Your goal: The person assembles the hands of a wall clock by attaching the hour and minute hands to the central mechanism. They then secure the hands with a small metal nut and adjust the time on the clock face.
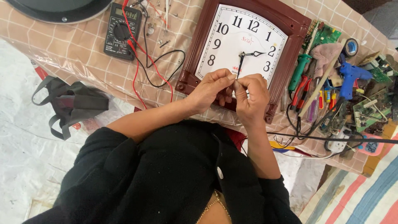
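I judge the hand-fitting step underway: my left hand and right hand pinch closed on the thin black minute hand of the brown-framed square wall clock. Next calls for steady alignment.

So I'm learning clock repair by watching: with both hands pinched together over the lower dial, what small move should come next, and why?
Probably ease the long hand sideways a touch. Both the left hand and the right hand pinch at its lower tip over the clock, so its tip looks held; what the fingers grip is hidden.

Clock's lower edge behind hands
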